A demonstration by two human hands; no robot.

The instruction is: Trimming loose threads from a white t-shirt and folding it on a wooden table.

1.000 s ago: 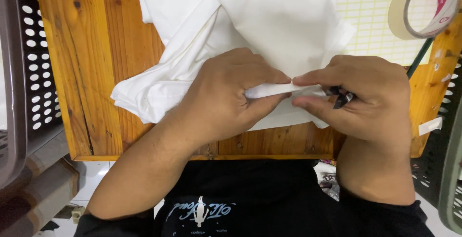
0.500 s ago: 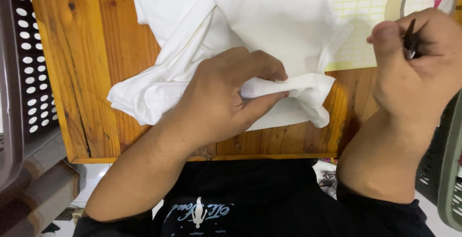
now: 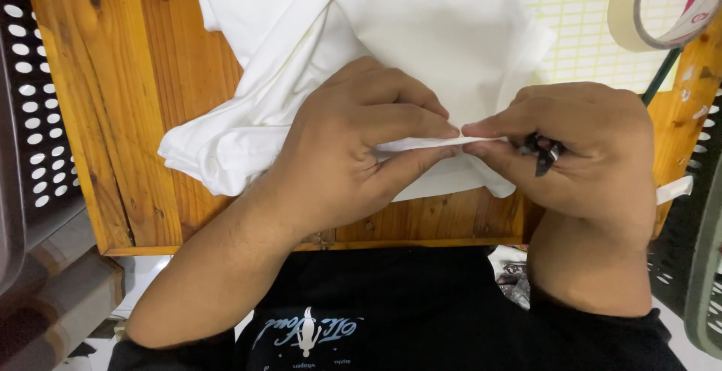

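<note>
Wooden planks form the table (image 3: 113, 115), flanked by perforated crates (image 3: 30, 107). At its near edge a white garment (image 3: 421, 32) is spread; its folded hem (image 3: 421, 144) runs left to right between the hands. It is pinched by the left hand (image 3: 353, 153) and the right hand (image 3: 579, 153), which also grips a small dark tool (image 3: 541, 153).

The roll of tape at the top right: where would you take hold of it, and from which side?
Take the roll of tape by its cream outer band, thumb through the open centre, coming from the right hand side. It lies flat on the gridded mat, partly out of frame, with nothing covering its lower-left arc.
</note>
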